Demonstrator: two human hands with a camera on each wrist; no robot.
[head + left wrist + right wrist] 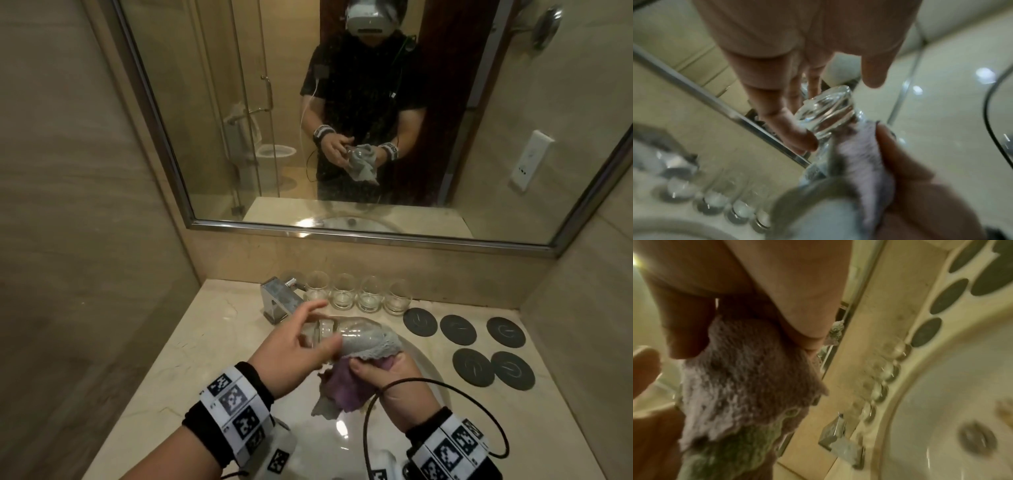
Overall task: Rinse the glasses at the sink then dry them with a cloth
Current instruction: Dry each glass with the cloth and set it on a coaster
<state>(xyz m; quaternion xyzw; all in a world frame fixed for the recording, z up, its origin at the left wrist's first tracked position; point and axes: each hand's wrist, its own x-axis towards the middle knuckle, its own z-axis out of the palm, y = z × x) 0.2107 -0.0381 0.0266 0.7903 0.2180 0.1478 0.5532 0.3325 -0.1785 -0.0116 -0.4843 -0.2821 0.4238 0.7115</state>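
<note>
With the glass (346,334) lying sideways over the sink (424,370), base leftward, left hand (294,346) pinches its base; right hand (387,373) grips the cloth (359,346) stuffed in its mouth.

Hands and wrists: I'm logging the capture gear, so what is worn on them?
The left hand and the right hand are bare. Each wrist carries a black band with a white strip of square black-and-white markers. A thin black cable loops by the right wrist.
</note>
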